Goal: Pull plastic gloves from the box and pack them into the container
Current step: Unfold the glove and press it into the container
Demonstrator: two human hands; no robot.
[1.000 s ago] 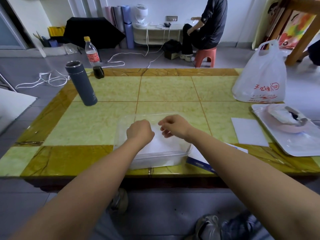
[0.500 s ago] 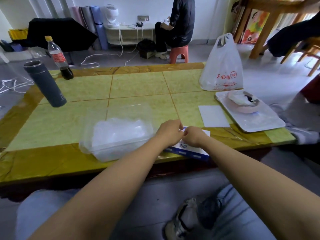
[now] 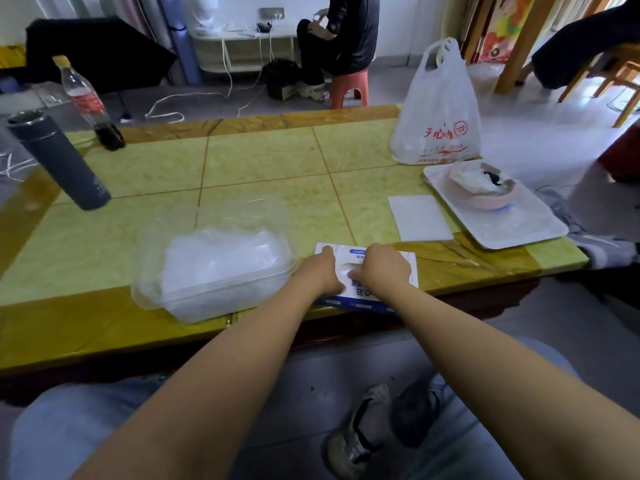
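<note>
The white-and-blue box [image 3: 401, 263] lay flat at 6 o'clock on the desk [image 3: 263, 157], at the near edge, with its oval opening facing up. Both hands were on it. The left hand [image 3: 320, 271] rested on the box's 9 o'clock end with one finger stretched toward 12 o'clock; its grip was slack and held nothing. The right hand [image 3: 384, 268] sat knuckles up over the middle, its fingers bent down at the opening. Whether that grip had closed on a glove could not be told, since the hand hid its own fingertips.

Just at 9 o'clock of the box stood the clear container [image 3: 152, 237], lidless and holding a loose heap of filmy plastic gloves [image 3: 221, 258] that filled most of it. The left hand hid whether container and box touched.

At 10 o'clock on the desk stood a dark grey flask [image 3: 59, 161], its contents unseen. At 11 o'clock stood a clear bottle [image 3: 88, 102] with a yellow cap, a red label and a little dark liquid at the bottom. At 1 o'clock stood a white plastic bag [image 3: 438, 109] with red print, its contents hidden. At 3 o'clock lay a white tray [image 3: 526, 230] carrying a pink bowl [image 3: 485, 202] with crumpled white material and something dark inside. A white sheet [image 3: 419, 218] lay flat between tray and box.
</note>
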